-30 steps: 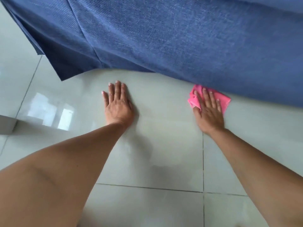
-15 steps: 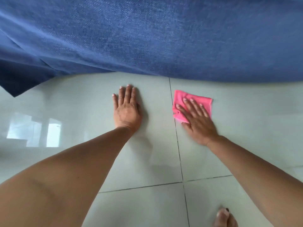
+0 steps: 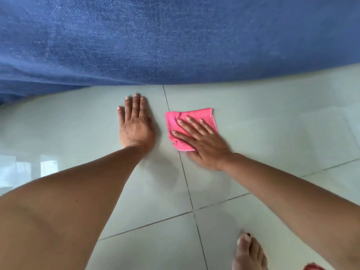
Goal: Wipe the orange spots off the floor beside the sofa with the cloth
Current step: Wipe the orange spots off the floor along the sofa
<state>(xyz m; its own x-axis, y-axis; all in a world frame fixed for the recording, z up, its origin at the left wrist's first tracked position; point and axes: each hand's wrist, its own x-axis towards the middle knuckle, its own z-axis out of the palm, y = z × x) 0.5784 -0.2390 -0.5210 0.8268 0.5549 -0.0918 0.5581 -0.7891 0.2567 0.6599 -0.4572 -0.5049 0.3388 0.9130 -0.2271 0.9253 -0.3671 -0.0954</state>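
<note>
Both hands lie flat with fingers spread on the pale tiled floor (image 3: 272, 117): the left hand (image 3: 135, 126) bare on a tile, the right hand (image 3: 202, 143) pressing down the pink cloth (image 3: 196, 117) just beside it, across a grout line. A bare foot (image 3: 248, 252) stands nearer. Beyond the fingertips hangs the blue sofa (image 3: 175, 39).

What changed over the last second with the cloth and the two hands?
The right hand slid the pink cloth away from the sofa edge and toward the left hand, onto open tile. The left hand stayed flat on the floor. No orange spots are visible.
</note>
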